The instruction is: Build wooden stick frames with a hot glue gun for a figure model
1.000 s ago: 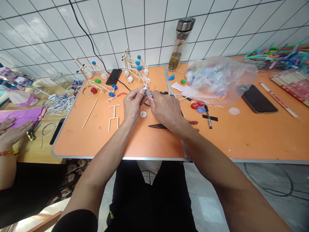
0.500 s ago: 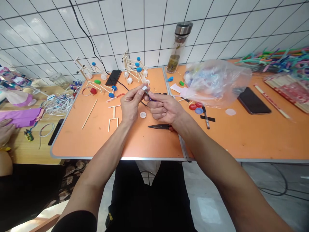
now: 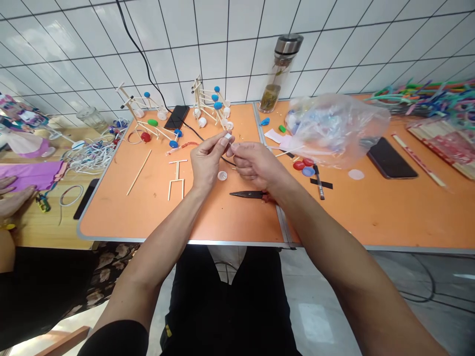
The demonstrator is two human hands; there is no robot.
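My left hand (image 3: 207, 165) pinches a small white piece (image 3: 227, 137) between thumb and fingertips, just above the orange table (image 3: 208, 222). Beside it, my right hand (image 3: 260, 165) is closed, its fingertips meeting the white piece; what it grips is hidden by the fingers. Below the hands lies a small round white cap (image 3: 222, 175). Scissors (image 3: 248, 195) with dark pointed blades rest partly under my right wrist. Left of my hands are a flat wooden-stick frame (image 3: 177, 179) and a loose stick (image 3: 139, 172).
Stick models with blue caps (image 3: 215, 98) stand at the back, near a phone (image 3: 177, 117) and a black cable (image 3: 148, 74). A glass bottle (image 3: 272, 86), plastic bag (image 3: 334, 128), pen (image 3: 318, 183) and another phone (image 3: 392, 158) lie rightward. Another person's hand (image 3: 17, 200) rests at left.
A dark slim thing that showed between my fingertips is now out of sight. My hands stay together. The whole view has shifted slightly, and the other person's hand has moved onto the purple cloth.
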